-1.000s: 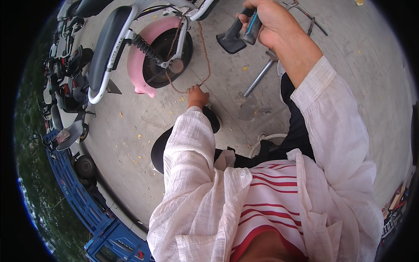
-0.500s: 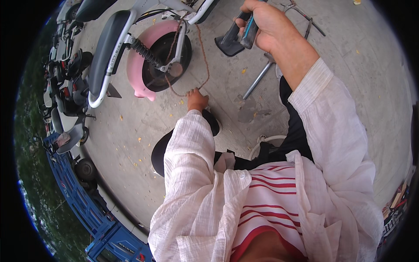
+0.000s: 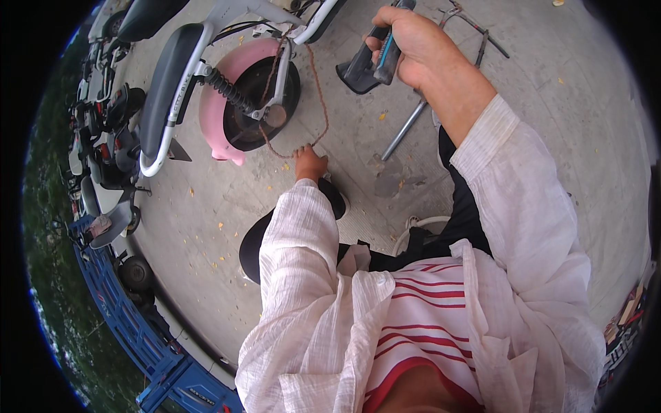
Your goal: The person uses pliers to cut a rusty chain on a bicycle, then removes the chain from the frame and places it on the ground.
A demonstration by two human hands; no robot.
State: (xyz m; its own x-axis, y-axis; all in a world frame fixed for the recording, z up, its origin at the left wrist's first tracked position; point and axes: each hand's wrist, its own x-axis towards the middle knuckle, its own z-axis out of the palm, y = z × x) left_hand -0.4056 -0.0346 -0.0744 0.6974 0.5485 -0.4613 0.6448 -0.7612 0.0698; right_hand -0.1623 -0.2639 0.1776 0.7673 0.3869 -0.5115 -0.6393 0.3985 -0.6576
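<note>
A brown twisted rope hangs in a loop from the frame of a white electric bike. At the bottom of this loop my left hand is closed on the rope, close to the rear wheel with its pink fender. Farther right and higher, my right hand is wrapped round a dark grey handle with a teal stripe. Beside that handle a dark bar runs down to a flat black piece. Whether the two belong to one tool, I cannot tell.
A metal rod lies on the concrete floor under my right wrist, with a thin dark metal frame behind. Parked scooters line the left, above a blue cargo vehicle. A pale round rim shows beside my right leg.
My right hand has shifted slightly left and down with the striped handle. My left hand keeps its hold on the rope, almost in the same place.
</note>
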